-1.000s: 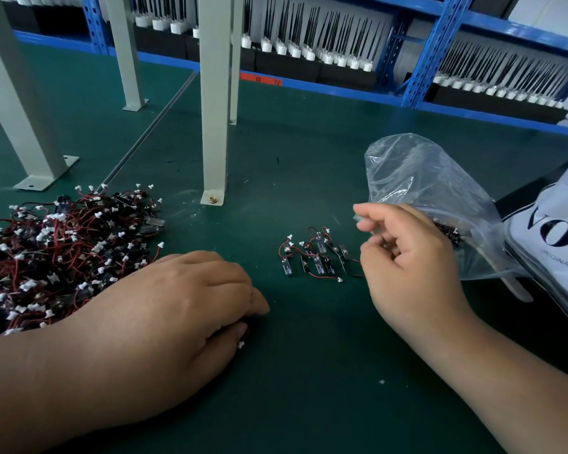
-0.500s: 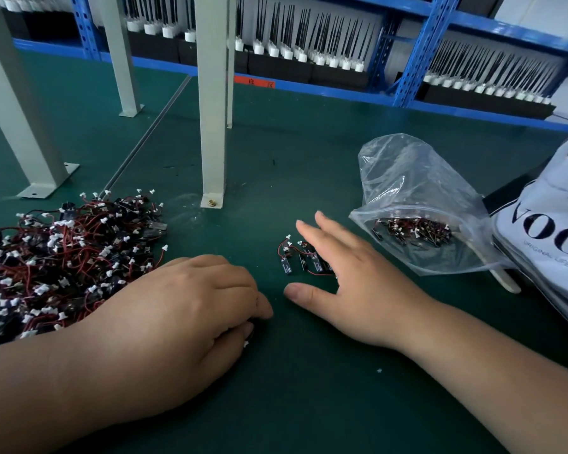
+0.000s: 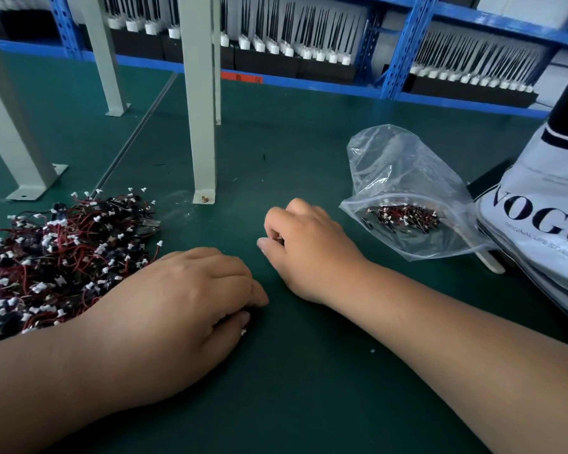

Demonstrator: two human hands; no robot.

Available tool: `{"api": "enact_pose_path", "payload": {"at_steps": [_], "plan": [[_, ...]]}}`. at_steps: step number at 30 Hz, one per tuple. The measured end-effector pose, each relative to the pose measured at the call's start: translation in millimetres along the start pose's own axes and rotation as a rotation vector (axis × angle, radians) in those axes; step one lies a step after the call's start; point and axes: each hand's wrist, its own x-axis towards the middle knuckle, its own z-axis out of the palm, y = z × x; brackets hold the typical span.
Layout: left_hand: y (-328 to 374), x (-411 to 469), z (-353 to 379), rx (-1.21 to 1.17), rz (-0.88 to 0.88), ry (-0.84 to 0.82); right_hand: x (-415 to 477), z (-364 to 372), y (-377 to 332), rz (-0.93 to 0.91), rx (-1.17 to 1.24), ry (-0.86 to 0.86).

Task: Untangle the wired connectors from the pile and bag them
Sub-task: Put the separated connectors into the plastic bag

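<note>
A tangled pile of red-and-black wired connectors (image 3: 56, 257) with white plugs lies at the left on the green mat. My left hand (image 3: 177, 299) rests beside it with fingers curled; a white plug (image 3: 243, 332) peeks out under its fingertips. My right hand (image 3: 309, 247) is curled down over the small sorted group of connectors in the middle, gripping them; only a dark bit shows under its fingers. A clear plastic bag (image 3: 407, 172) lies to the right, mouth toward me, with several connectors (image 3: 404, 217) inside.
A grey metal post (image 3: 199, 126) is bolted to the mat just behind my hands, with others (image 3: 10, 132) at the left. A white printed tote (image 3: 538, 217) lies at the right edge. A blue rack (image 3: 404, 47) with trays of black parts lines the back.
My right hand let go of the bag, reached left flat over the small connector group, then curled its fingers around it. The bag settled on the mat. My left hand stayed put.
</note>
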Motion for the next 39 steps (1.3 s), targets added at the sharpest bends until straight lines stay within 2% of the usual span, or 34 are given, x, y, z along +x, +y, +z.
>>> {"api": "enact_pose_path", "payload": {"at_steps": [7, 14, 18, 21, 24, 28, 30, 33, 36, 39], "plan": [[-3, 0, 2, -0.007, 0.007, 0.006, -14, -10, 4, -0.046, -0.146, -0.001], [-8, -1, 6, -0.004, 0.024, 0.023, -33, -29, 10, -0.068, -0.102, 0.021], [-9, -1, 8, 0.009, 0.029, 0.027, -30, -57, 36, 0.134, -0.167, 0.134], [-10, -1, 9, 0.019, 0.029, 0.029, -25, -71, 63, 0.323, -0.35, 0.111], [-10, 0, 9, 0.01, 0.031, 0.034, -23, -69, 78, 0.382, -0.369, 0.17], [-11, 0, 10, -0.002, 0.034, 0.037, -19, -53, 91, 0.398, -0.11, 0.358], [-11, 0, 10, 0.002, 0.035, 0.04, -14, -46, 99, 0.485, 0.038, 0.372], [-10, 0, 9, 0.001, 0.035, 0.042, -8, -39, 110, 0.606, 0.119, 0.366], [-10, -1, 9, -0.003, 0.039, 0.039, 1, -38, 116, 0.797, 0.284, 0.395], [-11, -1, 10, -0.001, 0.037, 0.04, 8, -41, 117, 0.863, 0.442, 0.453]]}}
